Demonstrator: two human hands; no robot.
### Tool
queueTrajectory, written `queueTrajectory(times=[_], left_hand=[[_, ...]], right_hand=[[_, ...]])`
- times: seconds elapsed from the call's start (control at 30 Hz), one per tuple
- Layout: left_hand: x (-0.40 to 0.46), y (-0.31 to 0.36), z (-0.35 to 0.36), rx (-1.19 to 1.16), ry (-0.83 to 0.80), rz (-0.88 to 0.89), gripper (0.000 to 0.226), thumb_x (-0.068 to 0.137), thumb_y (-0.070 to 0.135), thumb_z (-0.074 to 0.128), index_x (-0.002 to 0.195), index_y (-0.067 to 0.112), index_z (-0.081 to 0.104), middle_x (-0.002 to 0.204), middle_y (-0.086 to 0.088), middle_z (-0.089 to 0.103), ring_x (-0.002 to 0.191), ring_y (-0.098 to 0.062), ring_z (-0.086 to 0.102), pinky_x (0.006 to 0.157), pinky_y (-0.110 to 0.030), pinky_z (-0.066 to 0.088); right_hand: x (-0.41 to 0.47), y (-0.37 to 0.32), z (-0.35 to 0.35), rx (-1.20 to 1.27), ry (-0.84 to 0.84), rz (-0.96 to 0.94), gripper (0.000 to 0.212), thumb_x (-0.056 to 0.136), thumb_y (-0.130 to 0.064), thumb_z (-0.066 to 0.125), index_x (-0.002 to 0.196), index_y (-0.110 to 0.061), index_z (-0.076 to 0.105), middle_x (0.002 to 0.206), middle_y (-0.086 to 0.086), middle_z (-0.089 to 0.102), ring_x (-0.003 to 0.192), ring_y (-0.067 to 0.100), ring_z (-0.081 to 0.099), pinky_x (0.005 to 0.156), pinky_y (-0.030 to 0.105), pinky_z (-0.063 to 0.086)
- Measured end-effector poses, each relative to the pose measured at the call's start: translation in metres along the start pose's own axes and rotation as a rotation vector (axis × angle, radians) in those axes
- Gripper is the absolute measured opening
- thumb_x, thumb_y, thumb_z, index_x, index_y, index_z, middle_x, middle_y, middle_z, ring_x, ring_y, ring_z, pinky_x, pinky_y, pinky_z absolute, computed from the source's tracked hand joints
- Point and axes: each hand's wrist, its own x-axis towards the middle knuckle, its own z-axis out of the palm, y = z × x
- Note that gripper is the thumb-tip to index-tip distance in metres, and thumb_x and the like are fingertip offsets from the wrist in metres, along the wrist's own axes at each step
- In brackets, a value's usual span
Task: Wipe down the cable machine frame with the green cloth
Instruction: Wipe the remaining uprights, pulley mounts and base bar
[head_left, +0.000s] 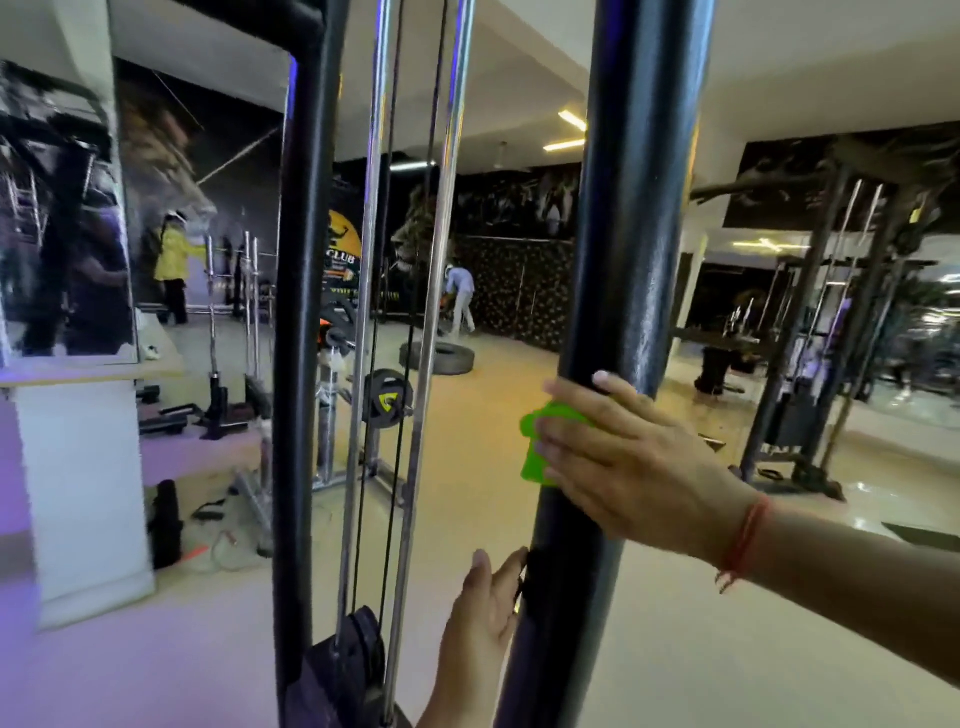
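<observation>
Cloth (540, 441) on the post (623, 234), guide rods (415, 260) to its left.

You are looking across a gym with a pale, glossy floor (519, 493) that reflects the lights. Strip lights (571, 122) glow on the white ceiling (530, 62). The far wall (519, 208) is dark and carries large animal murals and a round yellow club sign (345, 244). A big tyre (441, 358) lies flat on the floor near that wall, with a person in light clothes (462, 301) bending just behind it. At the left, a mirror (62, 218) hangs above a white counter (78, 467), and another person in yellow (174, 260) stands by the racks. A second black machine (810, 364) stands at the right, before mirrored panels.
</observation>
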Motion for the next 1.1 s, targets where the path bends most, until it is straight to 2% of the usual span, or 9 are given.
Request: queueTrajectory(times=[0.07,0.17,0.4,0.5,0.63,0.77,0.87,1.03,1.1], left_hand=[[-0.008,0.02,0.017,-0.046,0.011,0.013,0.062,0.09,0.058,0.029,0.129,0.02,0.059,0.131,0.009,0.06,0.128,-0.007,0.051,0.099,-0.021,0.033],[-0.016,0.048,0.036,-0.063,0.002,0.033,0.057,0.104,0.048,0.022,0.138,0.015,0.054,0.123,0.011,0.062,0.098,0.005,0.058,0.084,-0.018,0.04],[-0.019,0.105,0.056,0.026,0.023,-0.022,0.062,0.105,0.055,0.021,0.141,0.017,0.055,0.152,0.001,0.048,0.147,-0.013,0.034,0.119,-0.03,0.02],[-0.023,0.126,0.061,0.014,0.006,-0.035,0.062,0.105,0.055,0.021,0.14,0.018,0.056,0.156,0.001,0.044,0.148,-0.014,0.032,0.12,-0.032,0.019],[-0.02,0.15,0.065,0.023,-0.025,-0.002,0.061,0.104,0.057,0.022,0.135,0.022,0.061,0.15,0.004,0.05,0.146,-0.014,0.035,0.118,-0.032,0.021],[-0.012,0.166,0.073,0.041,-0.078,0.034,0.058,0.104,0.057,0.024,0.133,0.025,0.062,0.151,0.004,0.049,0.146,-0.011,0.033,0.115,-0.028,0.021],[-0.006,0.174,0.08,0.052,-0.097,0.094,0.056,0.105,0.056,0.023,0.134,0.026,0.06,0.143,0.012,0.053,0.141,-0.006,0.036,0.117,-0.027,0.021],[-0.008,0.195,0.111,0.071,-0.108,0.24,0.041,0.108,0.043,0.024,0.118,0.032,0.062,0.097,0.033,0.071,0.094,0.02,0.062,0.078,-0.006,0.043],[-0.004,0.208,0.122,0.054,-0.103,0.29,0.038,0.108,0.041,0.026,0.119,0.033,0.062,0.096,0.032,0.072,0.093,0.02,0.062,0.074,-0.007,0.043]], right_hand=[[0.011,0.018,-0.011,-0.009,0.017,0.089,0.028,0.103,-0.029,0.054,0.121,-0.017,0.072,0.136,0.003,0.064,0.147,0.031,0.037,0.118,0.051,0.034],[0.007,0.019,-0.018,-0.032,-0.111,-0.104,0.03,0.101,-0.031,0.058,0.128,-0.02,0.067,0.144,0.002,0.057,0.151,0.03,0.03,0.117,0.051,0.034],[0.034,0.061,-0.048,-0.088,-0.194,0.122,0.052,0.103,-0.031,0.051,0.153,-0.016,0.042,0.162,0.006,0.034,0.155,0.033,0.009,0.123,0.053,0.023],[0.035,0.071,-0.06,-0.134,-0.282,-0.01,0.066,0.096,-0.027,0.058,0.156,-0.017,0.033,0.164,0.006,0.028,0.155,0.032,0.009,0.124,0.051,0.02],[0.06,0.095,-0.075,-0.111,-0.207,0.28,0.062,0.099,-0.029,0.057,0.156,-0.02,0.035,0.166,0.003,0.025,0.155,0.034,0.009,0.122,0.052,0.026],[0.052,0.095,-0.076,-0.11,-0.254,0.091,0.065,0.099,-0.029,0.056,0.158,-0.024,0.03,0.167,0.0,0.02,0.156,0.029,0.007,0.124,0.05,0.022],[0.076,0.137,-0.094,-0.044,-0.145,0.453,0.056,0.105,-0.035,0.044,0.158,-0.03,0.028,0.169,-0.003,0.014,0.156,0.03,0.004,0.125,0.05,0.019],[0.068,0.129,-0.088,0.016,-0.183,0.359,0.053,0.107,-0.036,0.037,0.159,-0.032,0.026,0.169,-0.002,0.01,0.156,0.034,0.002,0.122,0.052,0.012],[0.074,0.145,-0.094,0.05,-0.176,0.36,0.054,0.107,-0.037,0.034,0.159,-0.034,0.021,0.17,-0.005,0.008,0.156,0.031,-0.001,0.122,0.05,0.012]])
